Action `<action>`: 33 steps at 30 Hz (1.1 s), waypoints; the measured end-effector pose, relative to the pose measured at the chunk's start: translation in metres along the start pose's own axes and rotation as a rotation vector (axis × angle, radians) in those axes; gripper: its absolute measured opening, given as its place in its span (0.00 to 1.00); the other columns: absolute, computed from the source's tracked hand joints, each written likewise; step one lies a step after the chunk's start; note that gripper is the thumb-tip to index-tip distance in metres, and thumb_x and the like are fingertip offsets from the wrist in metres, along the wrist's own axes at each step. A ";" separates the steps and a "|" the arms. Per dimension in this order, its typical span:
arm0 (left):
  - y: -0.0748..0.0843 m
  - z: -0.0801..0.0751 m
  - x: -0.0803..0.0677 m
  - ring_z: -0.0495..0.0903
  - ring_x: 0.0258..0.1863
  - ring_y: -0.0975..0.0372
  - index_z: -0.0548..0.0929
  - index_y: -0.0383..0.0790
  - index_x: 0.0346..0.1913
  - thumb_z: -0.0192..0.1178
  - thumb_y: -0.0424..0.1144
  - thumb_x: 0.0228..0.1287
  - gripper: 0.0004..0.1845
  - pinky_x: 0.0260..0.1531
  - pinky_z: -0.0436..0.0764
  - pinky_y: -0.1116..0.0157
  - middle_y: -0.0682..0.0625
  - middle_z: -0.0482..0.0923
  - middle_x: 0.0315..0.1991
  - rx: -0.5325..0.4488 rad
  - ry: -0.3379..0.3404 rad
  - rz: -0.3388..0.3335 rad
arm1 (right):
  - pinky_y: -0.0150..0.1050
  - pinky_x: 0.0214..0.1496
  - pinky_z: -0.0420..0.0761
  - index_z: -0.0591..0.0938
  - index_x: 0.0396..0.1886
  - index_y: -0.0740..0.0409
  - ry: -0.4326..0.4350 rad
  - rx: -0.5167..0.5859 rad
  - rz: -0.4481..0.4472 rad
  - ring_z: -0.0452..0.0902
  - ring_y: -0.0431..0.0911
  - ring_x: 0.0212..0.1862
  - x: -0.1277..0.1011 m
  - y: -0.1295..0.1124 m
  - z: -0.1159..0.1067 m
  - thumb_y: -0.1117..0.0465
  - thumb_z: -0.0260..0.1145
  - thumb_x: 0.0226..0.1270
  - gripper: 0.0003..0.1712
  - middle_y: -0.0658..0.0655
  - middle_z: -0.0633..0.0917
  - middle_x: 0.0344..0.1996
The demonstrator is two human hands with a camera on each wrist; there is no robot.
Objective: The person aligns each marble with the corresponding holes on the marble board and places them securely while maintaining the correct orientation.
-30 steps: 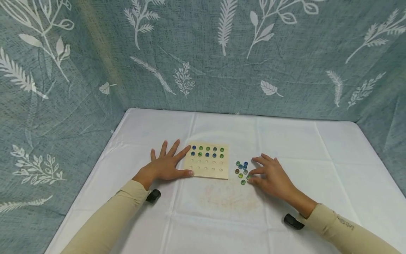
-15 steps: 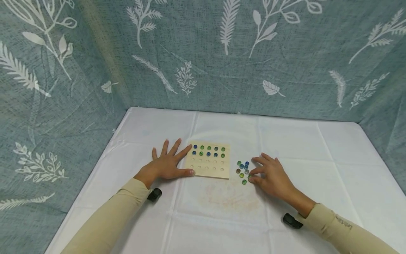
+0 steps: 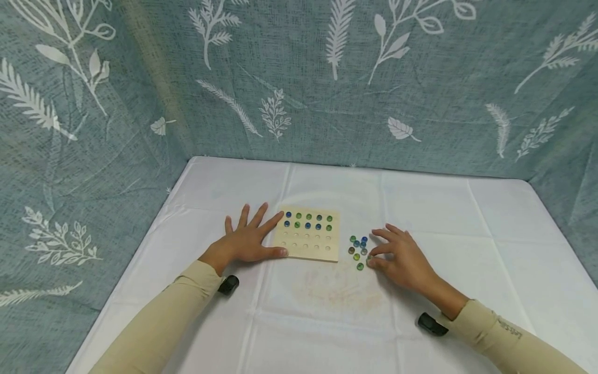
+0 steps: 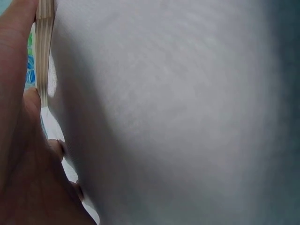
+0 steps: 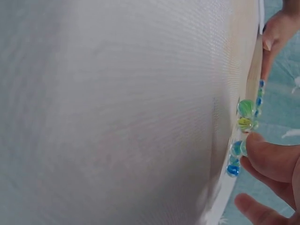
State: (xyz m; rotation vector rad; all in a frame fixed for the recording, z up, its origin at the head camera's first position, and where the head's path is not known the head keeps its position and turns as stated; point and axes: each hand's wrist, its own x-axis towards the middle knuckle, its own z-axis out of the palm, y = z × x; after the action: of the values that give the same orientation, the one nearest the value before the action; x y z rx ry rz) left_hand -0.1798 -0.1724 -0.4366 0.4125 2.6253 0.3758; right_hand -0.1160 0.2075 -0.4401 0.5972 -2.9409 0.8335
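Note:
My left hand (image 3: 247, 241) lies spread at the left end of a light wooden board (image 3: 312, 253), thumb and index fingertip on its edge. Blue and green glass marbles fill the board's two far rows; the two near rows show bare round hollows. To the board's right my right hand (image 3: 405, 259) pinches a greenish marble (image 3: 369, 259) between thumb and index finger, its other fingers held out loosely. In the right wrist view the thumb (image 5: 272, 157) covers part of that marble. The left wrist view shows the board's side edge (image 4: 43, 61) beside the left fingers.
Several loose marbles lie between board and right hand, among them a yellow-green marble (image 3: 357, 256) and a brown marble (image 3: 351, 250). A white cloth (image 3: 327, 337) covers the table. Behind it hangs a blue-green leaf-patterned curtain (image 3: 299, 130).
The head view has shifted slightly. Both hands stay almost in place, the right still at the same greenish marble and the left still on the board.

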 end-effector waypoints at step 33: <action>0.002 0.001 0.000 0.20 0.83 0.37 0.44 0.65 0.85 0.57 0.77 0.63 0.55 0.71 0.28 0.23 0.46 0.26 0.87 0.002 0.006 -0.006 | 0.75 0.74 0.61 0.94 0.35 0.56 0.009 0.017 -0.027 0.67 0.69 0.75 0.001 -0.003 -0.009 0.65 0.78 0.59 0.04 0.65 0.83 0.65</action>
State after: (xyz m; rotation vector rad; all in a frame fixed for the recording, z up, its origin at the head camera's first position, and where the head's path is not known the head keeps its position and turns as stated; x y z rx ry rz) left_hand -0.1790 -0.1705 -0.4370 0.4041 2.6326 0.3728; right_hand -0.1165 0.2096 -0.4304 0.6313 -2.9140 0.8577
